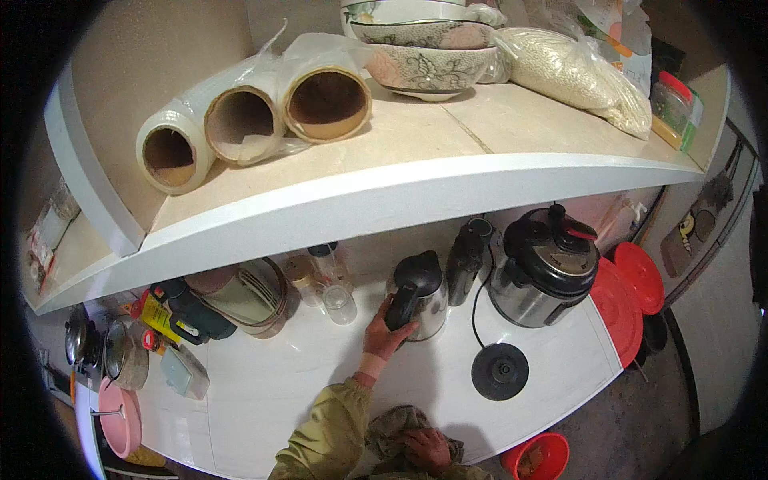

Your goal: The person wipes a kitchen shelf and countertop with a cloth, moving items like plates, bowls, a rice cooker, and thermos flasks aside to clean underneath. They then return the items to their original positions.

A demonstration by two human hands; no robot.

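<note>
My left hand (387, 333) is closed around the black handle of a steel electric kettle (431, 309), which stands at the back of the white counter (258, 384). Near the counter's front edge, my right hand (427, 447) rests on a crumpled dark cloth (393, 423), its fingers bent over the fabric. A round black kettle base (500, 371) lies to the right of the kettle, with its cord running back. Behind the base stands a steel and black electric pressure cooker (545, 267).
A white-edged shelf (384, 195) with cardboard-cored plastic rolls (327, 103) and bowls (426, 66) overhangs the counter. Glass jars (339, 305) and a dark jug (201, 318) stand left. Red lids (618, 324) are at the right, a red bucket (536, 459) below the edge.
</note>
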